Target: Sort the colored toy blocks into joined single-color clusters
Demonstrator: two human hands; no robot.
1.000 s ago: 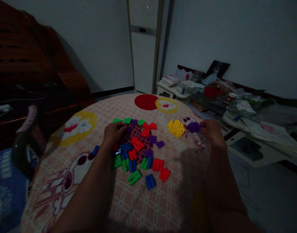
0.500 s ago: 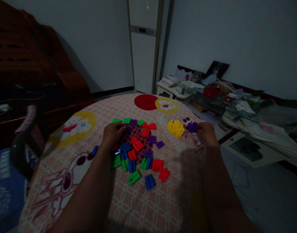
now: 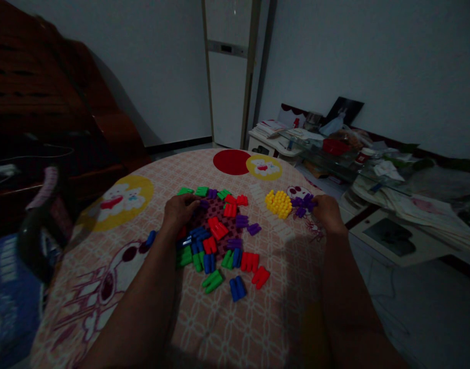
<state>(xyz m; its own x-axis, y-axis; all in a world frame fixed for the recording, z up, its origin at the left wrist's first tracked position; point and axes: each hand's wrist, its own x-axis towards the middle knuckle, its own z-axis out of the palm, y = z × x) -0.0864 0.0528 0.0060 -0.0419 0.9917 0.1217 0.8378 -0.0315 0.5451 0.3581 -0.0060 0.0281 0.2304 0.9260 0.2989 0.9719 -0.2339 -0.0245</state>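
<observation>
My left hand [image 3: 180,210] rests over the far left part of the scattered building blocks. Its fingertips are closed at a purple building block [image 3: 203,204], mostly in shadow. On the right side of the table, my right hand [image 3: 324,209] pinches at the edge of a small purple cluster of building blocks [image 3: 303,204]. The fingertips are partly hidden by the cluster. Just left of it lies a bunch of yellow building blocks [image 3: 278,204]. Between my hands are red blocks [image 3: 218,228], blue blocks [image 3: 237,288] and green blocks [image 3: 212,281], loosely spread.
A patterned cloth covers the round table [image 3: 204,328]. A chair [image 3: 41,225] stands at the left, near a wooden bench [image 3: 66,102]. A cluttered cabinet [image 3: 367,225] with papers and a red bowl [image 3: 335,146] runs along the right. A tall white unit [image 3: 228,97] stands behind.
The purple cluster at my right hand has spread from a compact clump into a looser group, closer to the yellow blocks. My left hand has barely moved.
</observation>
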